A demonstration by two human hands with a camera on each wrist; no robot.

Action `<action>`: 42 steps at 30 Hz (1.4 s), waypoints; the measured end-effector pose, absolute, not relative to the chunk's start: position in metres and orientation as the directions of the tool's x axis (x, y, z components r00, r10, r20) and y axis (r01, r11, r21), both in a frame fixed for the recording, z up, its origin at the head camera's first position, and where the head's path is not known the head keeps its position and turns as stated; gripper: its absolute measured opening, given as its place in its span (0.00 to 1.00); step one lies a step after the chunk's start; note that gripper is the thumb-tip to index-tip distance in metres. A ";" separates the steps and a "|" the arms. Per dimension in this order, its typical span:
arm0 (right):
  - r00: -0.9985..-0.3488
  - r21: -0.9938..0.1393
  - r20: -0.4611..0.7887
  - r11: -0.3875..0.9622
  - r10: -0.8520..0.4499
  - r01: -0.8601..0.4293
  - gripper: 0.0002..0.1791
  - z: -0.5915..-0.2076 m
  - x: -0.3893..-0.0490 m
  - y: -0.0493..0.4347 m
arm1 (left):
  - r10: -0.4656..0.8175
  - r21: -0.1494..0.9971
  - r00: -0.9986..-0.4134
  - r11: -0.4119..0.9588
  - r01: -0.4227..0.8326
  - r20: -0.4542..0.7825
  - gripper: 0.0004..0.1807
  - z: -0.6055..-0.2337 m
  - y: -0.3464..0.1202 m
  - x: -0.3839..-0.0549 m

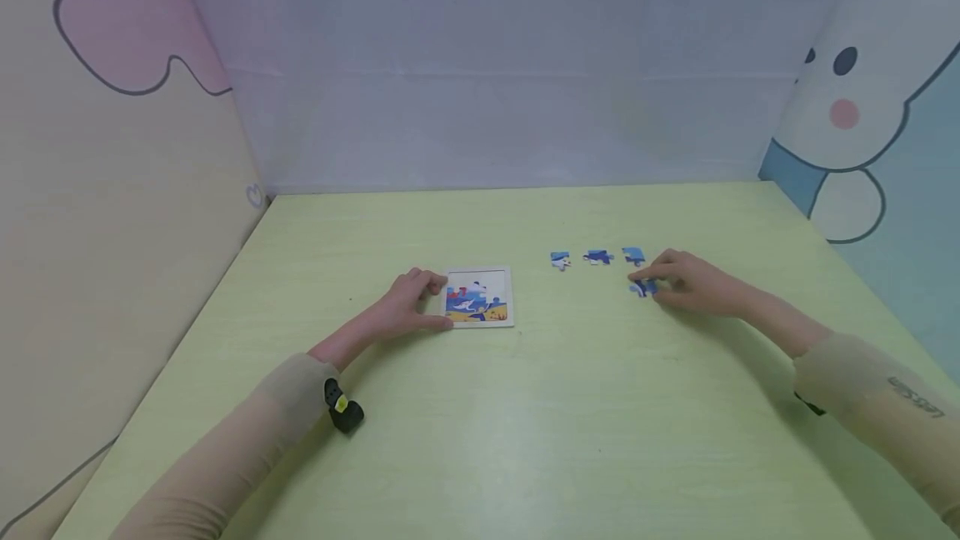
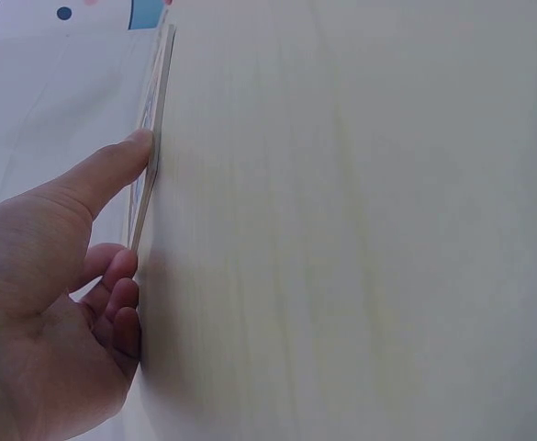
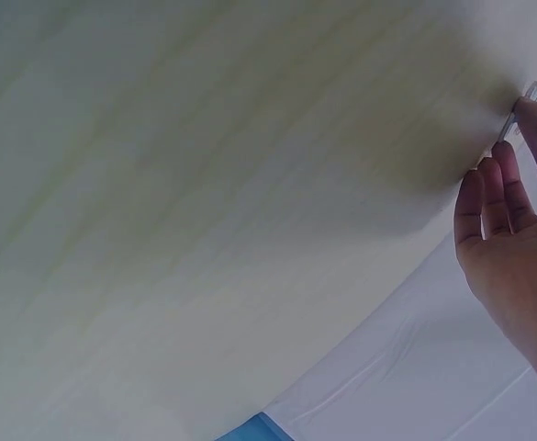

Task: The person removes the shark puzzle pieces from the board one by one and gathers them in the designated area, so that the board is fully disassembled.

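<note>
At the middle of the table, a small square jigsaw puzzle board (image 1: 511,298) lies partly filled, its lower part showing sea and sand. My left hand (image 1: 408,307) grips the board at its left side, thumb at the near corner and fingers by the upper left edge. In the left wrist view the thumb presses the rim of the board (image 2: 164,101). Over to the right, my right hand (image 1: 697,286) pinches a blue and white puzzle piece (image 1: 641,287) between thumb and fingers. From the right wrist, that piece (image 3: 506,127) appears edge-on at the fingertips, close over the table.
Three loose puzzle pieces lie in a row beyond the board: a light one (image 1: 560,260), a dark blue one (image 1: 598,257) and a blue one (image 1: 633,255) near the right fingertips. A pale wall cloth (image 1: 487,132) rises behind the table (image 1: 480,440).
</note>
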State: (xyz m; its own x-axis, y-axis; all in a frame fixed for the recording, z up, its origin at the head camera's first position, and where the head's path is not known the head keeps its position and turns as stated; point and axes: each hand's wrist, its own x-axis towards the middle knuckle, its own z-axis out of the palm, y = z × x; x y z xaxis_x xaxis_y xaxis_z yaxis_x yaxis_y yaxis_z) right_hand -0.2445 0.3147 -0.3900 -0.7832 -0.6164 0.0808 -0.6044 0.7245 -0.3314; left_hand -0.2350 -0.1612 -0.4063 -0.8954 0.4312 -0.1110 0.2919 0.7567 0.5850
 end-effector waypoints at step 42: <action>-0.813 -0.468 -0.024 0.725 -0.582 -0.505 0.28 -0.394 -0.257 0.081 | 0.447 0.576 -0.889 0.755 0.314 -0.101 0.42 -0.406 -0.164 -0.237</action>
State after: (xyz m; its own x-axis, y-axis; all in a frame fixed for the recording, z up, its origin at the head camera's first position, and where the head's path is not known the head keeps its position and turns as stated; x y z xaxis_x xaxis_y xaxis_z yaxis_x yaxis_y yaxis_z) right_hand -0.2569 0.0809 -0.3943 -0.8130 -0.5818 -0.0240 -0.5052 0.7252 -0.4679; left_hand -0.2366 -0.1642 -0.4065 -0.8887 0.4472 -0.1013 0.3142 0.7548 0.5758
